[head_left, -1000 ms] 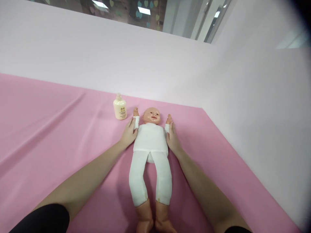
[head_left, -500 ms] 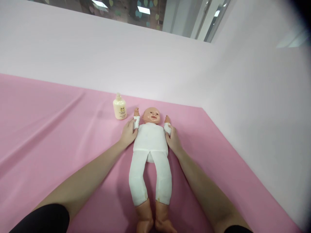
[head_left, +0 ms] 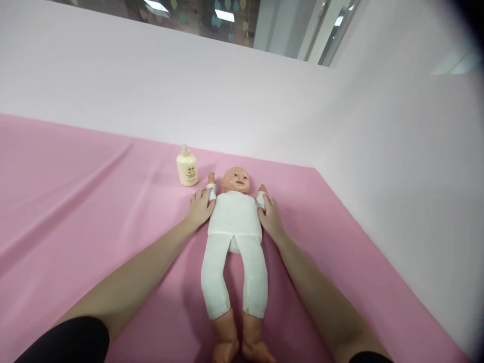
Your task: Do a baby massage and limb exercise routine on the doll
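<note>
A baby doll [head_left: 235, 217] with a white cloth body lies on its back, its head at the far end and its bare feet toward me. My left hand [head_left: 200, 206] is wrapped round the doll's arm on the left side, thumb against the inner edge. On the other side my right hand [head_left: 270, 217] grips the doll's other arm, fingers on its outside. Both doll arms are bent upward, with the small plastic hands showing beyond my fingers. My palms hide the lower parts of the arms.
Just left of the doll's head stands a cream pump bottle [head_left: 187, 167] with a dark label. Pink sheeting [head_left: 91, 201] with creases covers the surface. White walls [head_left: 159, 85] rise behind and at the right, with a window [head_left: 212, 22] above.
The doll's arm in my right hand has tipped slightly outward and lower. My left fingers have slid a little down the other arm. The doll's body stays in place.
</note>
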Available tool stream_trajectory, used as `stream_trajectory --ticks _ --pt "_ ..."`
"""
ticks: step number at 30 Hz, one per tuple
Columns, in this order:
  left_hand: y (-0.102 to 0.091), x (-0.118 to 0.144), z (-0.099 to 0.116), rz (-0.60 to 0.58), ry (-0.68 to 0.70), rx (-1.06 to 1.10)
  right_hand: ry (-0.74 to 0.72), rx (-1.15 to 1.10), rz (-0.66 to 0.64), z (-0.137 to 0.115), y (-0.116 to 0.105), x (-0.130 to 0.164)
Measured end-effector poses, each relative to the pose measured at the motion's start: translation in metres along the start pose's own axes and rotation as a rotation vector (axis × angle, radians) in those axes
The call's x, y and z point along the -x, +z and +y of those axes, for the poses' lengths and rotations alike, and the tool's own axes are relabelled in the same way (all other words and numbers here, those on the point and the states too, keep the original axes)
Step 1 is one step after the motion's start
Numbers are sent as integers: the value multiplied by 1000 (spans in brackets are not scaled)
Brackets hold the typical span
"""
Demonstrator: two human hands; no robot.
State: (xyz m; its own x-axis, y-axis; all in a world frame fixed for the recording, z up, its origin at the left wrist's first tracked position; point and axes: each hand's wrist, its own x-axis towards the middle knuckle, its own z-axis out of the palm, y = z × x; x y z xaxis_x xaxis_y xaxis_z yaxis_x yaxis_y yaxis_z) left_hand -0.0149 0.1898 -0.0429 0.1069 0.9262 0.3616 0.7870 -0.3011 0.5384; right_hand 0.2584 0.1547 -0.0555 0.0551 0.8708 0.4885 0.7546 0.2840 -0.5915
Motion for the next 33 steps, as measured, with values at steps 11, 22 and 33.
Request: stream_trajectory --ticks 11,22,33 --pt "-5 0 3 -83 -67 -56 153 -122 -71 -2 -3 0" --pt "-14 7 14 173 180 212 -134 -237 195 -18 -9 6" --pt "-10 11 16 76 378 147 -221 -109 64 -19 -5 14"
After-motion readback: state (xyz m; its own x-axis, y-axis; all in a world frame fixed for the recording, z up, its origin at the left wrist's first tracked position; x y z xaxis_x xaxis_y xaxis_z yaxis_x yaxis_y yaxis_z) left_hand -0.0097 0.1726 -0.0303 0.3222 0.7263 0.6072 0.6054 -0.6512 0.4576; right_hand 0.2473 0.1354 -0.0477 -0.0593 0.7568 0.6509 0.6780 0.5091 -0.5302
